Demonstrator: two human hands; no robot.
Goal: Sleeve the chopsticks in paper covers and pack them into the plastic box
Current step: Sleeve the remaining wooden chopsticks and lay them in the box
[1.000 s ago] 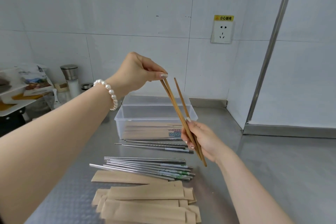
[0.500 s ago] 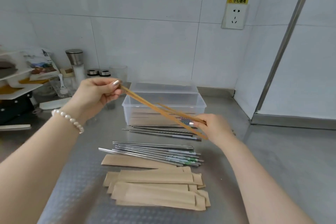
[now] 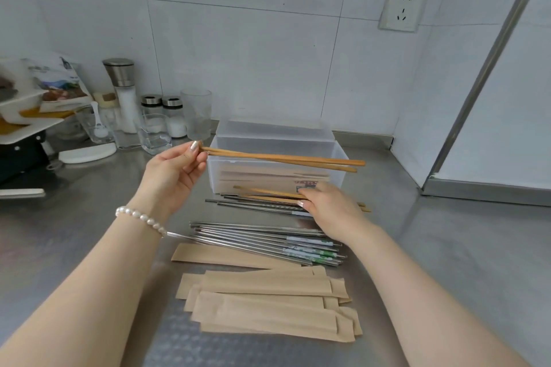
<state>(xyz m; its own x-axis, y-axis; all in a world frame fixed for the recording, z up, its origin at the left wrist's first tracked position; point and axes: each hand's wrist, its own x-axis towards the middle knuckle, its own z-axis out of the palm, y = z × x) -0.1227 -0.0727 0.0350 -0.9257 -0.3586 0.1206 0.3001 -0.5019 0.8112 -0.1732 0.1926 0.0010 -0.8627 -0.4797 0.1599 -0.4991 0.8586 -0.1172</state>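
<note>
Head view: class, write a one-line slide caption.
Left hand pinches a wooden chopstick pair above the plastic box; right hand grips another.

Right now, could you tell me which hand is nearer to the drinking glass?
Left. The left hand pinches wooden chopsticks just below the glass; the right hand is farther off, by the plastic box.

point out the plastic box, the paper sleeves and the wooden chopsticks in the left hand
plastic box point(image 3: 338, 148): head view, right front rim
paper sleeves point(image 3: 265, 311): head view, top sleeve of the pile
wooden chopsticks point(image 3: 286, 159): head view, mid-shaft
</note>
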